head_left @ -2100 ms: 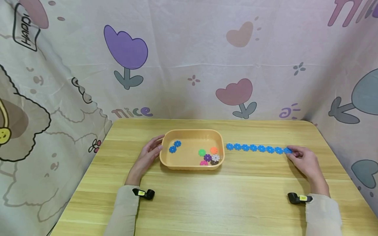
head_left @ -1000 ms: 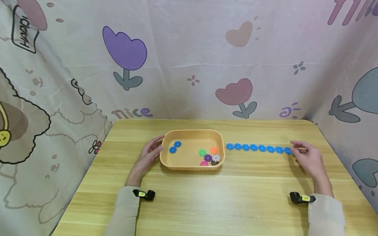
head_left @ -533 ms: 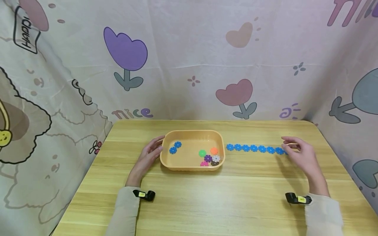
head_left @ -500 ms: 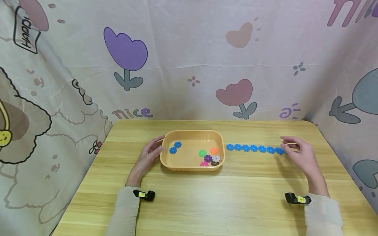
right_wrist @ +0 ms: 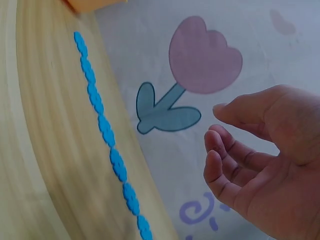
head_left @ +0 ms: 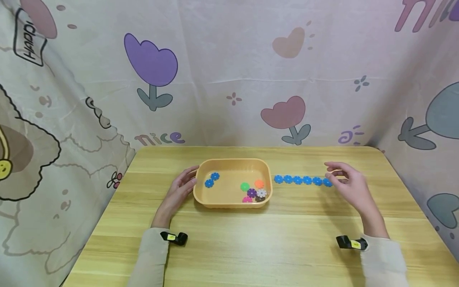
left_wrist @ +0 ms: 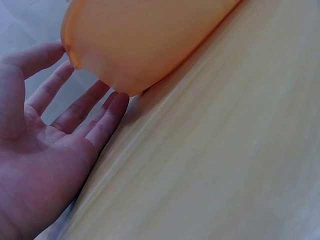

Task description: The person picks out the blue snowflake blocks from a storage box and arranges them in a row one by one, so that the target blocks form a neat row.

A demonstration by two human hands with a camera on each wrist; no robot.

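Observation:
On the wooden table, blue snowflake-shaped building discs [head_left: 297, 180] lie joined end to end in a row. The row starts close to the right side of a yellow plastic tray [head_left: 229, 191]. My right hand [head_left: 353, 191] hovers above the row's right part and hides its end in the head view. Nothing is between its loosely bent fingers in the right wrist view. My left hand [head_left: 178, 191] rests its extended fingers against the tray's left end. The left wrist view shows these fingertips touching the tray wall [left_wrist: 135, 45].
Two blue discs [head_left: 209, 183] sit at the left inside the tray. A cluster of single discs in several colours, among them a white disc [head_left: 261, 193] and a green disc [head_left: 245, 186], lies at its right. A printed cloth [head_left: 229, 79] hangs behind the table.
My right hand has let go of the disc at the row's right end, lifted, and moved left over the row. My left hand stays at the tray.

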